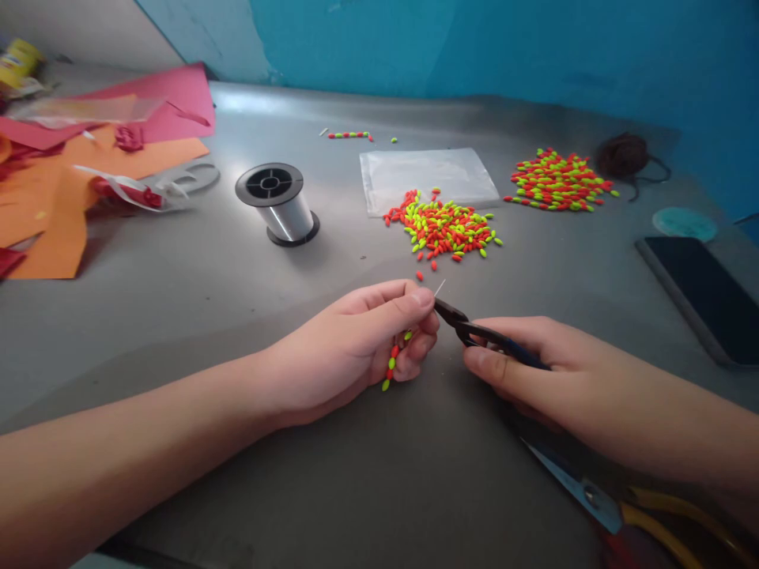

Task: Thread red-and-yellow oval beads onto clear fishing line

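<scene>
My left hand (379, 332) is closed in a pinch, with a short string of red and yellow-green beads (391, 363) hanging below its fingers. A thin pale end of line or wire (439, 288) sticks up past the thumb tip. My right hand (522, 356) is wrapped around dark pliers (468, 325), whose jaws meet the left fingertips. Whether the jaws grip anything is hidden there. Beyond the hands lies a loose heap of red and yellow-green beads (447, 229), partly on a clear plastic bag (427, 174).
A spool of clear line (288, 220) stands left of the bag. A second bead pile (554, 180), dark yarn (622, 154) and a phone (703, 292) lie to the right. Scissors (593, 498) rest below the right forearm. Orange paper (59, 229) covers the far left. A finished-looking bead string (349, 135) lies behind.
</scene>
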`<state>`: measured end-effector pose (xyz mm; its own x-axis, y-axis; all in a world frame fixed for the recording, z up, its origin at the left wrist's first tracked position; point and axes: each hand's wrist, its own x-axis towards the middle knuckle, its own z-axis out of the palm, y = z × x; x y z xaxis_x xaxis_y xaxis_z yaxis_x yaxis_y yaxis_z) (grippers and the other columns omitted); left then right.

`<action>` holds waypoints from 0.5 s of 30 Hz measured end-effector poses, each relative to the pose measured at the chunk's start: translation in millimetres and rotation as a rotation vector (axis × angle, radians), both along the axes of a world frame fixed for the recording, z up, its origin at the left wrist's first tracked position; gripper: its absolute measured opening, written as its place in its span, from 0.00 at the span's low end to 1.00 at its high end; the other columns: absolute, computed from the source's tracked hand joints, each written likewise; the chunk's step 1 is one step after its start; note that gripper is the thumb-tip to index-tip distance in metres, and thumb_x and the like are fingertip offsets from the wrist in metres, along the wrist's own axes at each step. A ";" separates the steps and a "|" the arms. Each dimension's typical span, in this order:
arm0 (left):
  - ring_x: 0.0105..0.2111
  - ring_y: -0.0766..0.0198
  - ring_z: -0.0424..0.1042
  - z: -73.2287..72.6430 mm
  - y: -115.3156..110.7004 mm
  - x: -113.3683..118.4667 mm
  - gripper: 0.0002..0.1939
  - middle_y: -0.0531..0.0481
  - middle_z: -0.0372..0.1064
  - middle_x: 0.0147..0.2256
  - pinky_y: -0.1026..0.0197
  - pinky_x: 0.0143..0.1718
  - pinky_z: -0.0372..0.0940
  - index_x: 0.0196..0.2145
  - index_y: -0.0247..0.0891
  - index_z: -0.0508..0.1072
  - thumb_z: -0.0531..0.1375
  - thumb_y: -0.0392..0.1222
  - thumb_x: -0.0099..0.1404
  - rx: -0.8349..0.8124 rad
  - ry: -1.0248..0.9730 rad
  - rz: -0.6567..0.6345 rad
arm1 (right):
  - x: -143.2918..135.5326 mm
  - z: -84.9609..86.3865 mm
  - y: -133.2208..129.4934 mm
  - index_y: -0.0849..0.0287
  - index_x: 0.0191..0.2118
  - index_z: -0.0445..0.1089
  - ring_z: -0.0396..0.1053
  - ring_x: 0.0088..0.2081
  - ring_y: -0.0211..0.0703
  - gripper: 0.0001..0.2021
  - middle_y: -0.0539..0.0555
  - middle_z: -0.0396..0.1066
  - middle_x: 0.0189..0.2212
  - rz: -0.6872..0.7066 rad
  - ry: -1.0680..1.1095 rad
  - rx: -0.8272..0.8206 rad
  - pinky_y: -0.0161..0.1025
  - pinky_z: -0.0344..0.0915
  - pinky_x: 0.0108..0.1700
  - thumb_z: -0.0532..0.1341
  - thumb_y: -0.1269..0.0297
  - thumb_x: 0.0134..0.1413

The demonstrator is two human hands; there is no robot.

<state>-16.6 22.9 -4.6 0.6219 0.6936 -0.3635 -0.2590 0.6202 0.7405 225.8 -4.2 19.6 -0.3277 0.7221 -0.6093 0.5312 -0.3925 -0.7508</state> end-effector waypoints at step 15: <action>0.28 0.66 0.58 1.1 -2.8 3.8 0.15 0.54 0.60 0.30 0.63 0.32 0.59 0.32 0.40 0.65 0.58 0.46 0.78 0.005 -0.015 0.031 | -12.5 4.2 2.2 0.54 0.42 0.81 0.73 0.39 0.48 0.12 0.51 0.81 0.37 0.040 -0.022 0.137 0.37 0.66 0.34 0.63 0.54 0.71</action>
